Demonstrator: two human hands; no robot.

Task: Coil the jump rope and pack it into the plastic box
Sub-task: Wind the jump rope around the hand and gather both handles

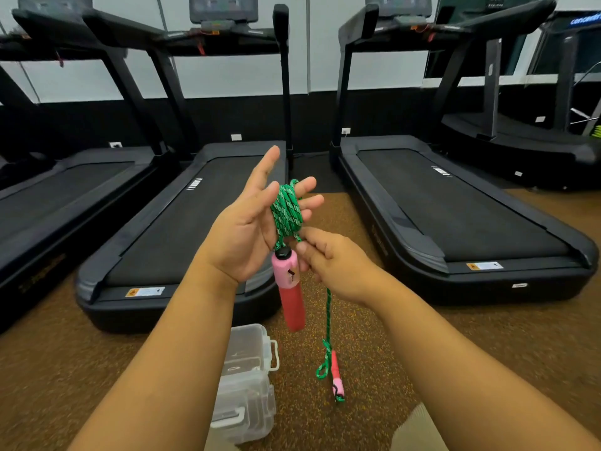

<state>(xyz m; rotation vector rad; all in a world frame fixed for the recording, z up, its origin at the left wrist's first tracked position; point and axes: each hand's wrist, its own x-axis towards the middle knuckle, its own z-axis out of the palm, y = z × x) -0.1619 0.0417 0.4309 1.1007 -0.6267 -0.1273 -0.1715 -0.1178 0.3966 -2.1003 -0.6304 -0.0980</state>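
Here the left hand (250, 222) is held up flat with its fingers spread, serving as a spool: the green braided jump rope (287, 208) is wound in several turns round those fingers, and one pink-and-red foam handle (291, 288) hangs below the palm. The right hand (331, 262) has a narrow grip, pinching the rope just under the coil, likely to feed the next turn. The slack drops to the second handle (336, 374) near the brown speckled floor (455, 346), beside the clear plastic box (248, 382) waiting there, seemingly closed.

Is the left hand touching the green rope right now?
Touching. The head view shows the green rope wound in loops around the left hand's fingers.
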